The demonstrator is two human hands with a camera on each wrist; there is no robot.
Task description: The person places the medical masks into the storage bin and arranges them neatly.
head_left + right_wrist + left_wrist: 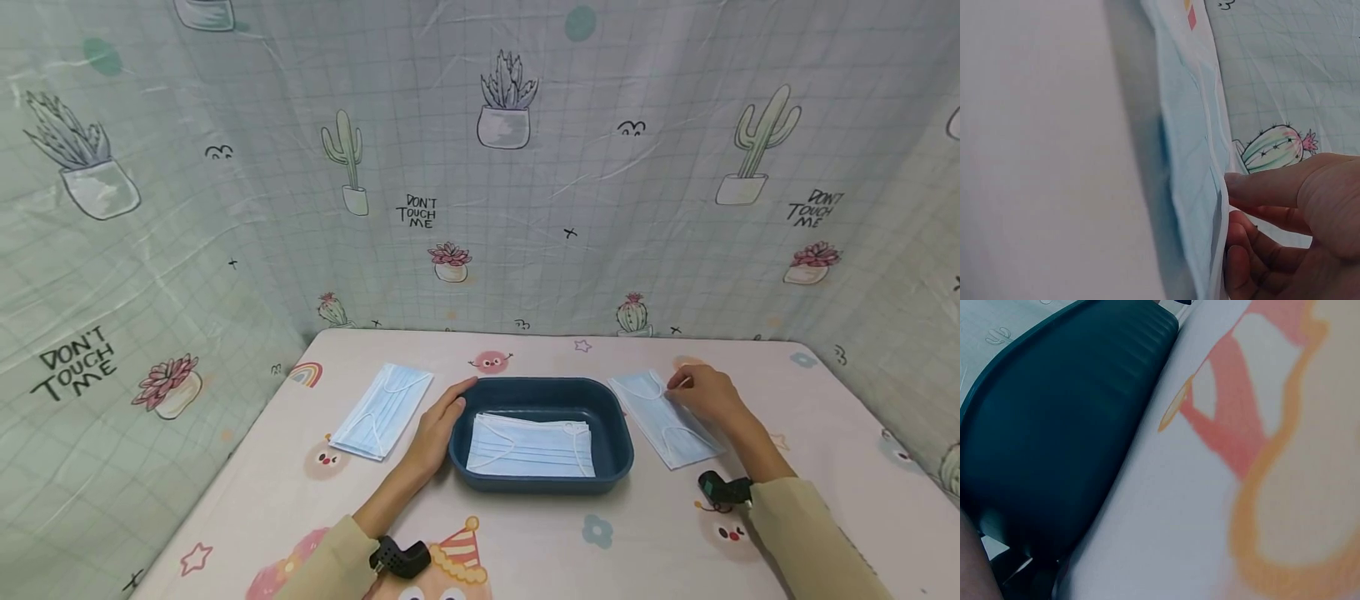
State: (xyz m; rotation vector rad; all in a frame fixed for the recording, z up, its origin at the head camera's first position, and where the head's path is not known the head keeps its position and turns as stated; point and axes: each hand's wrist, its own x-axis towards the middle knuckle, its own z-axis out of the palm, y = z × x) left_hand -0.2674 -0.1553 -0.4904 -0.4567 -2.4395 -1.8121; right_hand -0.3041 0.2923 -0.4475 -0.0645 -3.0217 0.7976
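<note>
Mask (667,419) lies flat right of the tray (542,392); my right hand (708,398) pinches its far edge, pickup underway. Left hand (438,433), fingers straight, steadies the tray's left rim. Next I judge a clean lift is needed.

The left wrist view is filled on its left side by the outer wall of a dark teal tray (1054,425), seen close and at a slant. Faint vertical ribs mark the wall near its rounded corner at the top. The tray stands on a pale tabletop (1166,512). To the right, the tabletop carries a blurred print in red (1235,419) with an orange outline (1254,550). A dark, unresolved shape occupies the lower left corner.
</note>
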